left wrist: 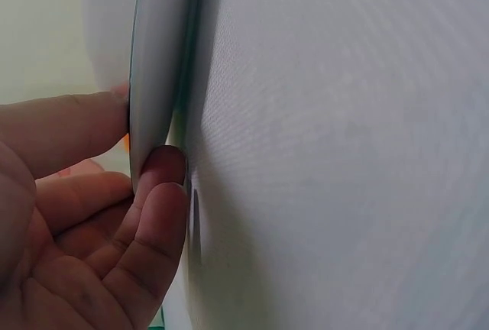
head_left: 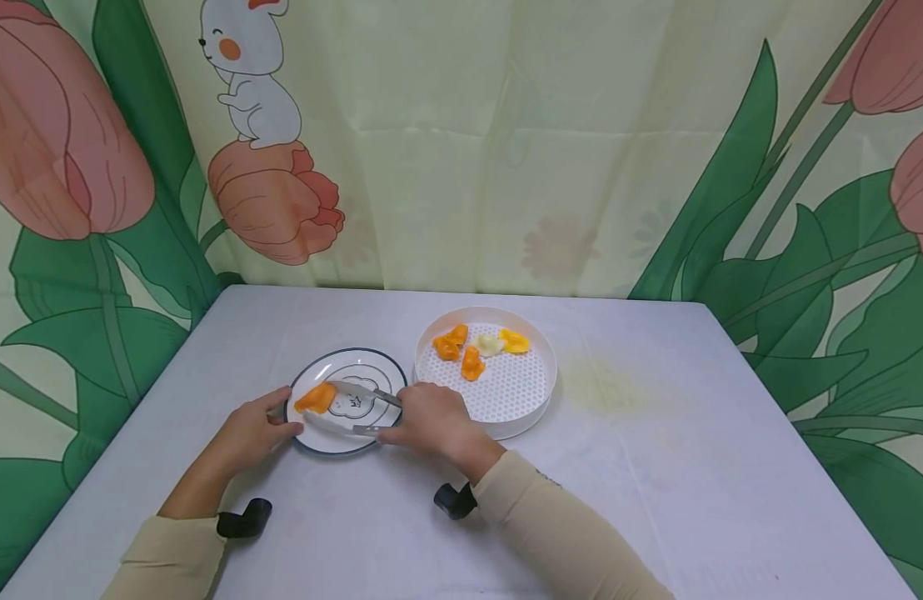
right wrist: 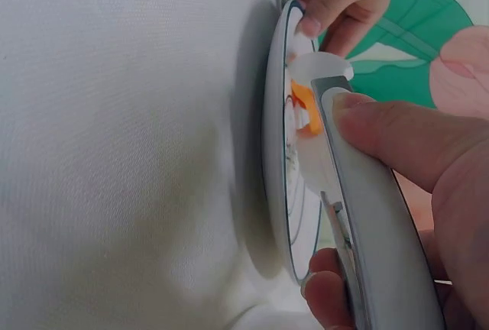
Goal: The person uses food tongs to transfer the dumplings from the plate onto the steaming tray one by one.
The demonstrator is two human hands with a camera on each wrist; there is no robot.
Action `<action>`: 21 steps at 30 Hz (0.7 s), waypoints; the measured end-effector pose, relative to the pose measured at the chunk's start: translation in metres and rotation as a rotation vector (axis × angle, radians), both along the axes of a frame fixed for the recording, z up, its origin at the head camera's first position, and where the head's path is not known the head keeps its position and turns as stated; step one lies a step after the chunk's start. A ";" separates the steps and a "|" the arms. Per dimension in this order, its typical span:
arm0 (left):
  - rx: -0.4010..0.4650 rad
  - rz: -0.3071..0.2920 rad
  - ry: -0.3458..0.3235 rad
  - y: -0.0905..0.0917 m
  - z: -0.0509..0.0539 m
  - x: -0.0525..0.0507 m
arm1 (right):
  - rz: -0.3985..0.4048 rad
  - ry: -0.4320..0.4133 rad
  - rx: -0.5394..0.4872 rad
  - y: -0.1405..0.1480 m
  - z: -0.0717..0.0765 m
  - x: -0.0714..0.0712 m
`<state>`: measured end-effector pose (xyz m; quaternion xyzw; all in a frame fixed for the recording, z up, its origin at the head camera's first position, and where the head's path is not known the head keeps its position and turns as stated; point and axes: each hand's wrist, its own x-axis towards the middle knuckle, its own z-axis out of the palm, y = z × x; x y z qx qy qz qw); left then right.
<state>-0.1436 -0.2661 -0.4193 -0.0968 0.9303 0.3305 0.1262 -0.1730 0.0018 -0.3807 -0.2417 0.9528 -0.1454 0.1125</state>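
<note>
My left hand (head_left: 250, 429) pinches the left rim of a white plate with a blue edge (head_left: 328, 444); in the left wrist view the thumb and fingers (left wrist: 157, 227) lie on either side of the rim. My right hand (head_left: 441, 423) grips a pair of tongs (right wrist: 374, 215) with metal handles and pale tips. Those tips reach over the plate, one on each side of an orange, wrinkled food piece (head_left: 316, 397). Whether both tips touch it I cannot tell. Behind the right hand sits a round white perforated steamer tray (head_left: 499, 404).
In the tray lie several orange pieces (head_left: 472, 364), a pale piece (head_left: 489, 344) and a yellow piece (head_left: 515, 341). A white cloth (head_left: 701, 467) covers the table, with a faint yellowish stain right of the tray. Behind hangs a printed curtain (head_left: 446, 167).
</note>
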 end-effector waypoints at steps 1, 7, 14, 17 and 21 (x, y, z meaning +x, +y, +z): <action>-0.001 0.000 0.002 0.000 0.000 0.000 | -0.003 -0.003 0.002 0.000 0.000 0.000; 0.000 0.000 0.005 0.001 0.000 0.001 | -0.008 0.004 -0.011 0.001 0.000 0.001; -0.004 -0.006 0.004 0.001 0.002 0.002 | -0.018 0.004 -0.049 0.006 0.001 0.002; -0.003 -0.009 0.007 0.001 0.003 0.002 | -0.027 0.006 -0.071 0.010 0.003 0.002; -0.003 -0.010 0.013 0.002 0.003 0.003 | -0.036 0.023 -0.081 0.019 0.006 0.000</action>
